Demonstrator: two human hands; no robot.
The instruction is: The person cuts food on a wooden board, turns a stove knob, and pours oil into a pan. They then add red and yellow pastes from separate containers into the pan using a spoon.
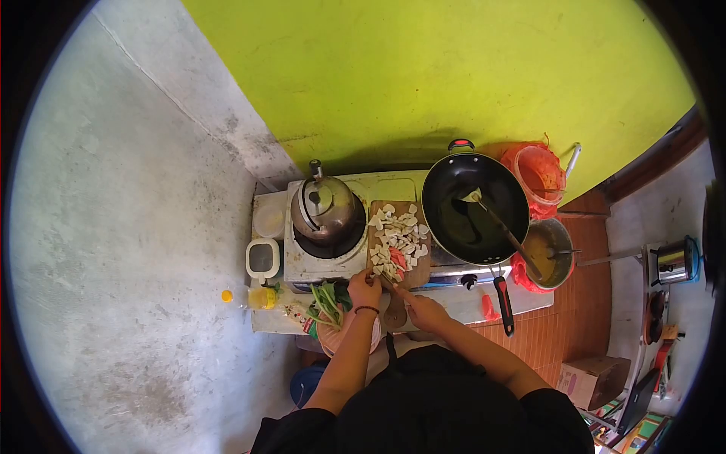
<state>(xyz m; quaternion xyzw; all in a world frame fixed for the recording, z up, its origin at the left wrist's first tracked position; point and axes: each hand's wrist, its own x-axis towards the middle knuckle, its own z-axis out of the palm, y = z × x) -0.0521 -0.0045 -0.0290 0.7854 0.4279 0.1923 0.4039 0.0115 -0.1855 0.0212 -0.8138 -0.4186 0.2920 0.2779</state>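
Note:
A wooden cutting board [420, 266] lies across the stove top, its handle pointing toward me. White chopped pieces [393, 231] are heaped over it, with a few red pieces [398, 259] near the middle. My right hand [425, 310] is closed around a knife [388, 284], whose blade reaches left over the near end of the board. Beside the blade, my left hand [364, 289] is closed with its fingers bent at the board's edge. What it pinches is too small to make out.
A kettle [327, 212] stands on the left burner. On the right sits a black wok [454, 189] with a spatula [499, 219], its handle sticking out toward me. Beyond are a red-lined bucket [535, 170] and a pot of liquid [552, 253]. Leafy greens [327, 304] lie left of my arm.

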